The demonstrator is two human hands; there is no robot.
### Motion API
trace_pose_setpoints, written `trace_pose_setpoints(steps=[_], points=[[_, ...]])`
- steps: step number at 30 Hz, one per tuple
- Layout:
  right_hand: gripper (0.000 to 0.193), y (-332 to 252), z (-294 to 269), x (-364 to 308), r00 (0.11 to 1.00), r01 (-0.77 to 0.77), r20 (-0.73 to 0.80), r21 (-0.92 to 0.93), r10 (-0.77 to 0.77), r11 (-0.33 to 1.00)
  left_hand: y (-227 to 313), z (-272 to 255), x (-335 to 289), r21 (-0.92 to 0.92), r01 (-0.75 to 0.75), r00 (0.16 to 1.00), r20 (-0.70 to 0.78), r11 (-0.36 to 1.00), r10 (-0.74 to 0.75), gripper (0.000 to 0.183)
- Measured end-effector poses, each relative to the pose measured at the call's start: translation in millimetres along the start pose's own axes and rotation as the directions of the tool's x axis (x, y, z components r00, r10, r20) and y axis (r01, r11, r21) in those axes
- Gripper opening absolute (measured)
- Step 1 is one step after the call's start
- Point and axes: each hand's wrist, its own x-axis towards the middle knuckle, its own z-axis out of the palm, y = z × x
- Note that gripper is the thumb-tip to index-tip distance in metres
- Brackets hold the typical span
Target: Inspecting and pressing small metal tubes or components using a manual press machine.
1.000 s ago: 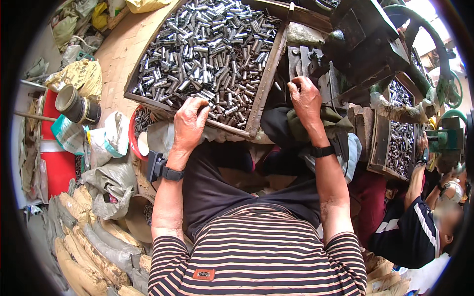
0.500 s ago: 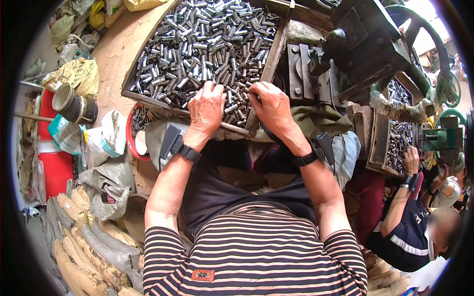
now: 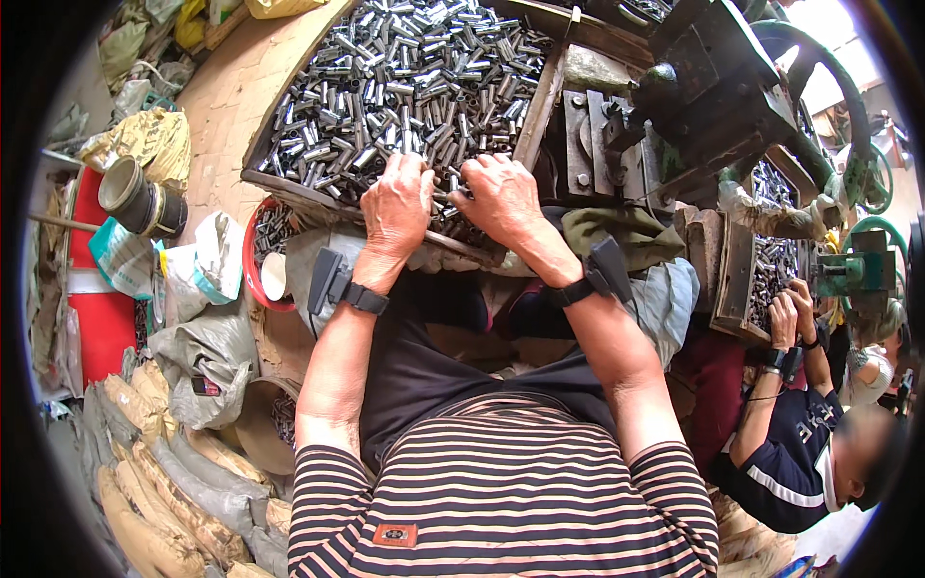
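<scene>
A shallow tray (image 3: 308, 200) with wooden sides lies in front of me, heaped with short shiny metal tubes (image 3: 385, 87). At its near edge my left hand (image 3: 397, 204) bends over the tubes, its fingers curled and the fingertips partly hidden. Close by on the right, my right hand (image 3: 503, 197) also curls down among the tubes, its thumb pointing toward the left hand. Small tubes lie in the narrow gap between the hands. Whatever either hand pinches is too hidden to make out. Both wrists wear black straps with a small device.
A dark metal press (image 3: 708, 91) with a handwheel stands right of the tray. On the left are a red basin (image 3: 252, 265) of metal parts, a grey plastic bag (image 3: 204, 361) and stacked sacks (image 3: 159, 482). A co-worker (image 3: 790, 443) sits at another tray (image 3: 729, 279) on the right.
My right hand has moved left, away from the tray's right corner and closer to my left hand. The left hand has shifted slightly. The co-worker's hands have come together.
</scene>
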Motion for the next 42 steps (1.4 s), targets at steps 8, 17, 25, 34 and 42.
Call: trace_pose_setpoints(steps=[8,17,25,34,42], points=[[0.015,-9.7,21.4,4.4,0.999,-0.04,0.004,-0.079,0.04,0.996,-14.0,-10.7,-10.9,-0.55,0.151,0.982,-0.012,0.821,-0.189,0.011],[0.03,2.5,-16.9,-20.4,0.929,-0.355,0.229,0.775,0.291,0.523,-5.5,-7.7,-25.8,-0.899,0.417,0.897,0.383,0.132,-0.222,0.013],[0.026,1.6,-52.5,-58.0,0.895,-0.411,0.365,0.899,0.258,0.151,32.2,4.1,-36.5,-0.87,0.486,0.867,0.492,-0.087,-0.078,0.011],[0.015,10.4,-67.9,-72.4,0.808,-0.257,0.292,0.956,0.511,-0.14,55.8,-0.3,-36.6,-0.844,0.528,0.845,0.533,-0.09,-0.042,0.01],[0.013,8.5,-60.2,-81.0,0.788,-0.233,0.348,0.932,0.508,-0.277,57.1,-1.4,-36.0,-0.88,0.467,0.884,0.468,0.083,-0.01,0.013]])
